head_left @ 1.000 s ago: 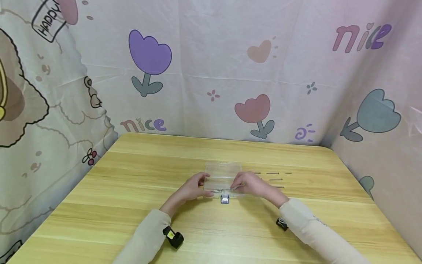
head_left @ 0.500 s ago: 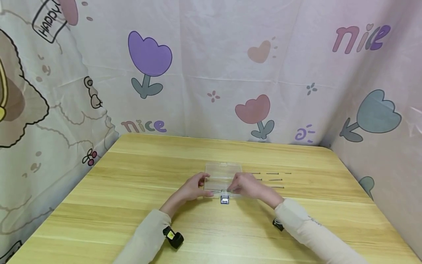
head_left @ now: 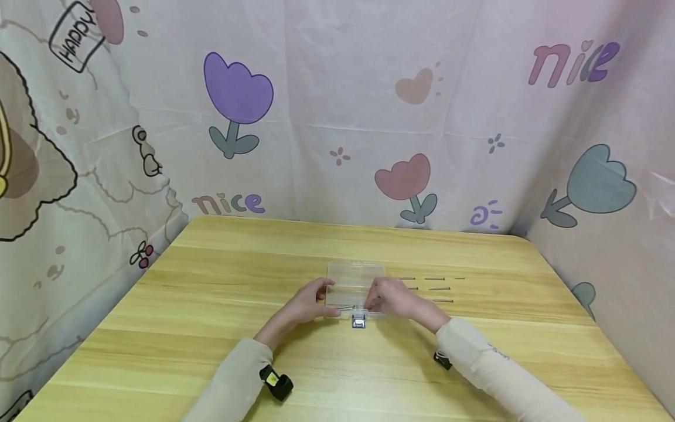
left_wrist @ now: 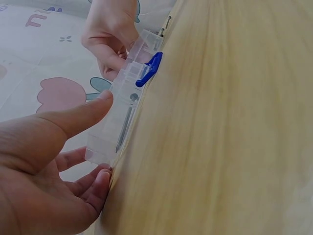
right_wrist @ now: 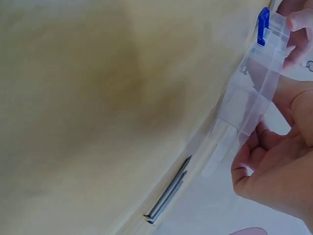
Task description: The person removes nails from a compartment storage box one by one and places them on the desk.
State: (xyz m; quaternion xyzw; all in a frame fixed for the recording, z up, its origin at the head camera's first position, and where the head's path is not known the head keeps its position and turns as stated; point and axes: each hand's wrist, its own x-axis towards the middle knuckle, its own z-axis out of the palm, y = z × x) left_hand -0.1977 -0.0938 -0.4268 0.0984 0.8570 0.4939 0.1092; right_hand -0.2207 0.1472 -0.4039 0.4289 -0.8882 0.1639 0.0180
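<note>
A clear plastic box (head_left: 356, 273) lies on the table with its lid tipped back and a blue latch (left_wrist: 150, 69) at the front. My left hand (head_left: 306, 302) grips the box's left end, thumb at the front wall and fingers round the far corner. Inside the left part lies a long nail (left_wrist: 124, 128). My right hand (head_left: 394, 296) reaches into the right part from above, fingers curled and pinched on a nail that its fingertips mostly hide. In the right wrist view, my right hand (right_wrist: 281, 156) shows behind the see-through wall.
Several loose nails (head_left: 435, 279) lie in rows on the wooden table (head_left: 253, 258) to the right of the box. Near the right hand, nails (right_wrist: 167, 191) lie side by side. A printed cloth (head_left: 327, 82) hangs behind the table.
My right hand has moved a little left and down into the box, taking the nail with it. My left hand stays on the box's left end.
</note>
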